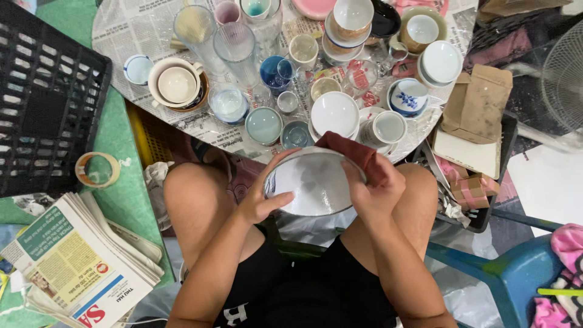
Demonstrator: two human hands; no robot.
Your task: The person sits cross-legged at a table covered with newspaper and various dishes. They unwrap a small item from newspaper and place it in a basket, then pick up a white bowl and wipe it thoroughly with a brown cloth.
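Holding a white bowl over my lap, I have both hands on it. My left hand is curled around the left side of the rim, with my thumb lying inside the bowl and my fingers under it. My right hand is closed on a dark red cloth and presses that cloth against the right side of the rim. So neither hand is open flat; both are wrapped around something.

I think the bowl is hard and smooth, and it could break if it fell. It looks shiny, so it may be slippery. It does not look very heavy. The rim on both sides seems the best place to hold it, like I do now. The cloth is soft and bends over the edge.

Just past my hands is a round desk covered with newspaper. Many cups, bowls and glasses stand close together on it. Nearest my hands are another white bowl, a white mug and two small pale green bowls. Further off are tall clear glasses and a blue cup.

Far to the left of my left hand is a black crate, a roll of tape and a pile of newspapers. To the right of my right hand are brown cardboard boxes and a blue chair.
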